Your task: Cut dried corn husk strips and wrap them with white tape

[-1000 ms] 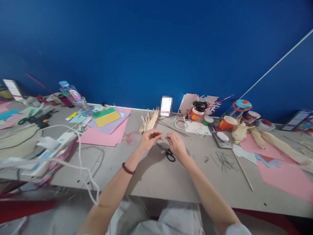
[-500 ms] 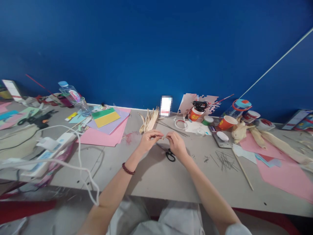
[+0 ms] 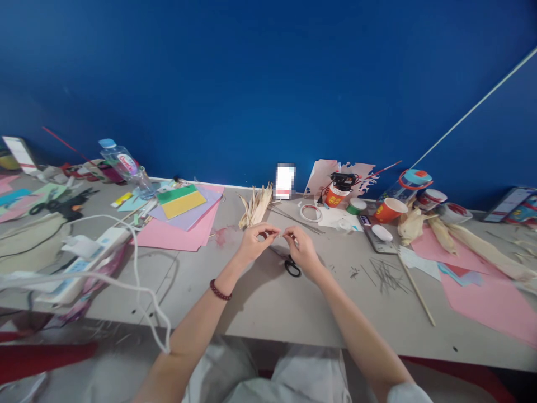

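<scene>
- The blue wall (image 3: pixel 251 101) spans the far side, from ten through two o'clock.
- The grey tabletop (image 3: pixel 260 313) lies under your hands and carries the things around them.
- Pink paper (image 3: pixel 174 236) lies at nine o'clock from your hands, partly under purple, green and yellow sheets.
- The white power strip (image 3: pixel 88 266) sits farther out, between eight and nine o'clock, with a white cable beside it.
- The bundle of dried husks (image 3: pixel 258 207) is near your left hand, toward eleven o'clock.
- Your left hand (image 3: pixel 251 244) wears a dark bead bracelet (image 3: pixel 220 290) at the wrist; its grip is closed in a fingertip pinch on the tiny pale piece.
- Your right hand (image 3: pixel 302 250) faces it, its grip also pinched on the piece.
- The black-handled scissors (image 3: pixel 292 267) lie just below your right hand, at five o'clock.
- The red cup (image 3: pixel 335 197) at two o'clock holds a black device.
- The white ring (image 3: pixel 310 213) is nearer, also toward two.
- The tiny pale piece (image 3: pixel 279 235) is between your two hands' fingertips, too small to identify.
</scene>
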{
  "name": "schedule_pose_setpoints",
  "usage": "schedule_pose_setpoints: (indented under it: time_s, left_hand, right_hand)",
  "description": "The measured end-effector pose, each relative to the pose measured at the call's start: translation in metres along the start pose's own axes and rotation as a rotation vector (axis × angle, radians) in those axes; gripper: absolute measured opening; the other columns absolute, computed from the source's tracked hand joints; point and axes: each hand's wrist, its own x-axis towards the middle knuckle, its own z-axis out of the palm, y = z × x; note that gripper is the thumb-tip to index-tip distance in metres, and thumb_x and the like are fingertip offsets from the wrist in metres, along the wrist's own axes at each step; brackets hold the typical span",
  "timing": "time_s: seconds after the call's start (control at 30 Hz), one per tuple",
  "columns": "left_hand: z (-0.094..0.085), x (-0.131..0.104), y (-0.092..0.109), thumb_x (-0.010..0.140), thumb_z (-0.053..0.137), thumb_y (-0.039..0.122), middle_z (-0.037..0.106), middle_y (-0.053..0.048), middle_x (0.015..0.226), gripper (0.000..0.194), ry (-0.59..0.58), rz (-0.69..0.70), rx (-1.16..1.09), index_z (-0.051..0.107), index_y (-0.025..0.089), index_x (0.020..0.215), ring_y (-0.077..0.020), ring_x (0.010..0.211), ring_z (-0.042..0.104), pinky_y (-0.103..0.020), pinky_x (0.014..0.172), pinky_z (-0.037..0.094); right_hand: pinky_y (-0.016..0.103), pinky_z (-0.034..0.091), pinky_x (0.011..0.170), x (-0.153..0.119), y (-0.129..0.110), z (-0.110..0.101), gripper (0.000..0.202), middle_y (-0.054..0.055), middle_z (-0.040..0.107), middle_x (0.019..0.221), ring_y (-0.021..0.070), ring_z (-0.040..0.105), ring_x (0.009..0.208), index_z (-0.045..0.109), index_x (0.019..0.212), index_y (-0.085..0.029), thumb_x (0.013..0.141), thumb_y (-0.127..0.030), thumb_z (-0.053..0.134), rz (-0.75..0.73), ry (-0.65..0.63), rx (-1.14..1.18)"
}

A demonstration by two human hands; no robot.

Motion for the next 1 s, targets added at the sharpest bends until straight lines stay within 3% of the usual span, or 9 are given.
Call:
schedule_pose_setpoints:
  time_s: [0.27, 0.43, 0.63, 0.83, 1.0]
  left_hand:
    - [-0.002, -0.001, -0.003, 0.076, 0.058, 0.024, 0.065, -0.007, 0.083, 0.015, -0.053, -0.031, -0.017, 0.070, 0.017, 0.081, -0.0155, 0.077, 0.060, -0.025, 0.065, 0.047]
    - [-0.001, 0.000, -0.013, 0.074, 0.061, 0.027, 0.065, -0.008, 0.083, 0.018, -0.073, -0.102, -0.081, 0.069, 0.014, 0.083, -0.0157, 0.076, 0.061, -0.026, 0.067, 0.049]
    - [0.000, 0.001, -0.020, 0.070, 0.067, 0.031, 0.067, -0.008, 0.083, 0.022, -0.068, -0.198, -0.160, 0.069, 0.012, 0.082, -0.0144, 0.072, 0.060, -0.026, 0.067, 0.050]
    - [0.000, 0.001, -0.011, 0.066, 0.069, 0.030, 0.068, -0.006, 0.077, 0.021, -0.008, -0.296, -0.199, 0.069, 0.013, 0.078, -0.0135, 0.067, 0.060, -0.025, 0.064, 0.050]
    - [0.000, 0.002, -0.008, 0.063, 0.071, 0.029, 0.066, -0.004, 0.065, 0.020, 0.068, -0.373, -0.250, 0.069, 0.013, 0.074, -0.0122, 0.060, 0.058, -0.025, 0.062, 0.048]
  right_hand:
    - [0.027, 0.042, 0.063, 0.000, 0.001, 0.004, 0.016, -0.001, 0.054, 0.071, 0.0135, 0.050, 0.066, 0.052, 0.081, -0.021, 0.083, -0.037, 0.049, 0.306, -0.142, 0.476]
    - [0.026, 0.043, 0.062, 0.003, -0.005, 0.000, 0.023, -0.002, 0.053, 0.071, 0.0115, 0.049, 0.065, 0.052, 0.077, -0.020, 0.077, -0.043, 0.056, 0.387, -0.211, 0.658]
    - [0.026, 0.044, 0.064, 0.004, -0.008, -0.002, 0.022, -0.002, 0.054, 0.068, 0.0109, 0.050, 0.063, 0.052, 0.077, -0.019, 0.077, -0.041, 0.056, 0.406, -0.192, 0.628]
    - [0.026, 0.044, 0.063, 0.003, -0.003, 0.001, 0.020, -0.003, 0.055, 0.066, 0.0105, 0.051, 0.060, 0.052, 0.077, -0.019, 0.079, -0.039, 0.054, 0.413, -0.183, 0.563]
    - [0.028, 0.048, 0.068, 0.001, -0.004, 0.004, 0.021, 0.001, 0.060, 0.078, 0.0143, 0.059, 0.073, 0.054, 0.085, -0.019, 0.076, -0.037, 0.059, 0.348, -0.083, 0.525]
